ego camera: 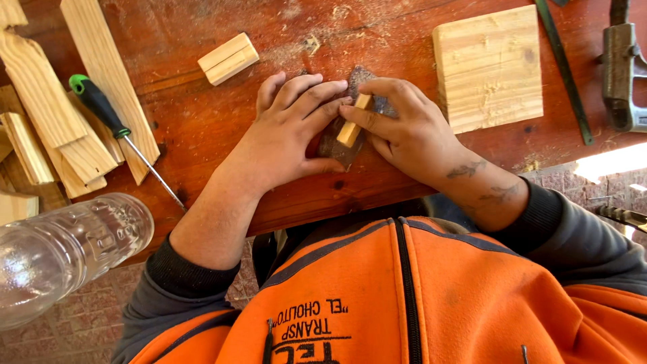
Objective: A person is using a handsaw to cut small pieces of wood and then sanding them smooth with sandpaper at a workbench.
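— Where's the block (350,128)?
— On the sandpaper (340,147), pinched by the right hand (404,131) thumb and fingers. The left hand (286,135) lies flat at its nine o'clock, fingertips (340,91) together touching it.
— Screwdriver (111,121)?
— Far at nine o'clock.

Both hands hide most of the dark sandpaper sheet (347,145); the clear bottle (64,249) is cut off at lower left.

I work at a reddish-brown wooden worktop (202,114) dusted with sawdust; below it lies a brick-paved floor (81,323), sunlit at right.
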